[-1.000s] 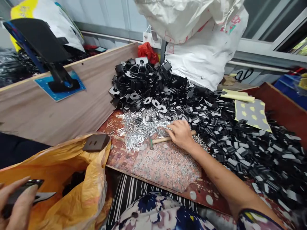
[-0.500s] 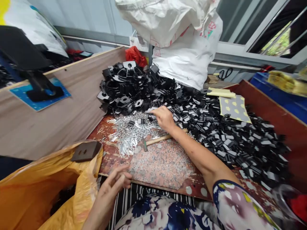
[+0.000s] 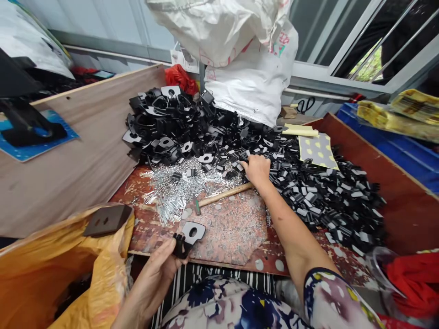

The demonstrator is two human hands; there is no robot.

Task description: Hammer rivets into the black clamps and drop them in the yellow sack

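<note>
Near the front edge of the board, my left hand pinches a black plastic bracket with a flat plate, a round hole and a row of comb-like hinge knuckles. My right hand reaches into the pile of small black plastic clips, fingers curled; whatever is between them is hidden. Just below it lies a hammer, its wooden handle pointing to the right hand. A heap of loose metal pins is left of the hammer, with a few small black clips on top.
Larger black brackets are heaped at the back left, before white sacks. An orange bag hangs open at the left, a dark block on its rim. Wooden side boards flank the work surface. Right: a clear tub.
A black bracket is now in my left hand, which was empty before. My right hand has moved right, from above the pins to the clip pile. The view has shifted right.
</note>
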